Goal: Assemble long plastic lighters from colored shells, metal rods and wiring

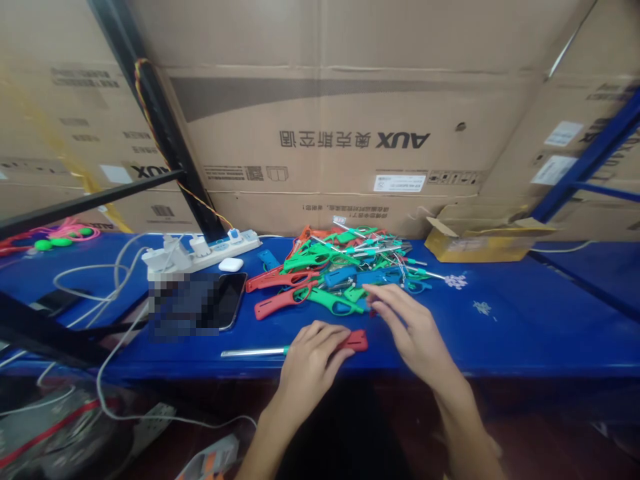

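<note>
My left hand (317, 353) is closed on a red lighter casing (357, 341) at the table's front. A long metal lighter tube (255, 353) with a teal base sticks out to the left of that hand; my fingers hide how the two meet. My right hand (410, 327) is at the near right edge of a pile of lighter parts (345, 257), its fingers curved and the thumb slightly apart from them. Its fingertips are beside a green casing (354, 294). Red casings (280, 302), green casings (327, 300) and blue casings (340, 275) lie in the pile, with metal tubes among them.
A phone (233, 300), a white earphone case (231, 265) and a power strip (225, 247) with cables are on the left. An opened carton (480, 233) stands at the back right. Small pale pieces (455, 281) lie near it. Large cardboard boxes (325, 107) form the back.
</note>
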The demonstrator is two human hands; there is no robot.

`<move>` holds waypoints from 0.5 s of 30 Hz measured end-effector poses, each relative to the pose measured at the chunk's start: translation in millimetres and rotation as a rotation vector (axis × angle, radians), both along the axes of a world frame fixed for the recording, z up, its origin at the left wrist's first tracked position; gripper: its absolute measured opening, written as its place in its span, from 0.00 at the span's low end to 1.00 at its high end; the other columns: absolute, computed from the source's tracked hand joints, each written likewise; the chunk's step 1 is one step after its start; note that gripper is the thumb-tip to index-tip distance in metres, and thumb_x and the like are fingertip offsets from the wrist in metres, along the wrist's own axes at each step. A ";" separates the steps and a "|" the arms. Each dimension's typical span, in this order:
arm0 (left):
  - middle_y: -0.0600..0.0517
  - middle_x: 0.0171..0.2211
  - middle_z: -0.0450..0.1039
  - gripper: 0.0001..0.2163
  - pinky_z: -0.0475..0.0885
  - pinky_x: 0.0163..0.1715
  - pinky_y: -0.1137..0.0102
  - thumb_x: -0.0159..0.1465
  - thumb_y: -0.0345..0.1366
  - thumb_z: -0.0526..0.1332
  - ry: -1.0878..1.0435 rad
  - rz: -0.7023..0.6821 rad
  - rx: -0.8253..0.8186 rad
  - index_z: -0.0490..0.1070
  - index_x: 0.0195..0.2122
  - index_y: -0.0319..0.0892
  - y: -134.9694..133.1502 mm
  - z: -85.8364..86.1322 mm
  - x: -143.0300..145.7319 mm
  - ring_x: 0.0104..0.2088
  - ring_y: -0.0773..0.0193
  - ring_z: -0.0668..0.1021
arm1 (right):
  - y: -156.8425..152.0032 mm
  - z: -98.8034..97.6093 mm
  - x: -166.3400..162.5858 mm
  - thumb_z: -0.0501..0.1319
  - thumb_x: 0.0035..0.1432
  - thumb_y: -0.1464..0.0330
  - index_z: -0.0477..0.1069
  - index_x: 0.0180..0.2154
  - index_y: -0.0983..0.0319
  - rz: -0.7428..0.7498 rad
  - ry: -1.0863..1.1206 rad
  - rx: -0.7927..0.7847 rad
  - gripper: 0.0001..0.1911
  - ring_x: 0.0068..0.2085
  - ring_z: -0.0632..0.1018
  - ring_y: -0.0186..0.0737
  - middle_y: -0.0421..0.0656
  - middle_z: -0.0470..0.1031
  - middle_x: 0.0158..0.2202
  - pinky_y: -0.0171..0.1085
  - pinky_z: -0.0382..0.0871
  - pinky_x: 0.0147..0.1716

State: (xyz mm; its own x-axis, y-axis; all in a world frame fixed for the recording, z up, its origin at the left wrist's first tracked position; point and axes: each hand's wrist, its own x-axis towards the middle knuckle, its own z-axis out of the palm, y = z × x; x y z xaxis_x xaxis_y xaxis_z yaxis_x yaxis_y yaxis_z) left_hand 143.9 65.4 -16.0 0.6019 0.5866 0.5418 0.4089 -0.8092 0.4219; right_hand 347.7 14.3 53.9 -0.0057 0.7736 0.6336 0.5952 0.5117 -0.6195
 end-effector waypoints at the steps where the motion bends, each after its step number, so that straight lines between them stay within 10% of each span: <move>1: 0.52 0.49 0.82 0.10 0.70 0.44 0.62 0.72 0.39 0.62 0.000 0.004 0.001 0.77 0.51 0.47 -0.1 0.1 0.1 0.46 0.57 0.78 | -1.2 1.9 1.2 0.55 0.73 0.72 0.75 0.58 0.53 0.023 0.003 -0.030 0.18 0.50 0.80 0.37 0.44 0.78 0.50 0.36 0.74 0.49; 15: 0.52 0.48 0.83 0.09 0.72 0.43 0.60 0.71 0.39 0.64 -0.018 0.025 0.013 0.78 0.50 0.47 -2.3 0.5 0.9 0.45 0.56 0.79 | -12.9 4.8 -0.9 0.69 0.63 0.67 0.83 0.37 0.56 -0.109 0.105 0.015 0.02 0.38 0.82 0.36 0.39 0.83 0.37 0.33 0.75 0.41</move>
State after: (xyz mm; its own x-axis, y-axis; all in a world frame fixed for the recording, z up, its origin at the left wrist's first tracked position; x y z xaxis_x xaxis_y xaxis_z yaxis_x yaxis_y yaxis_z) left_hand 144.8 63.1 -15.6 0.5771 0.5942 0.5602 0.4213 -0.8043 0.4191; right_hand 346.8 1.4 58.7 0.1446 0.7562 0.6382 0.5805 0.4574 -0.6736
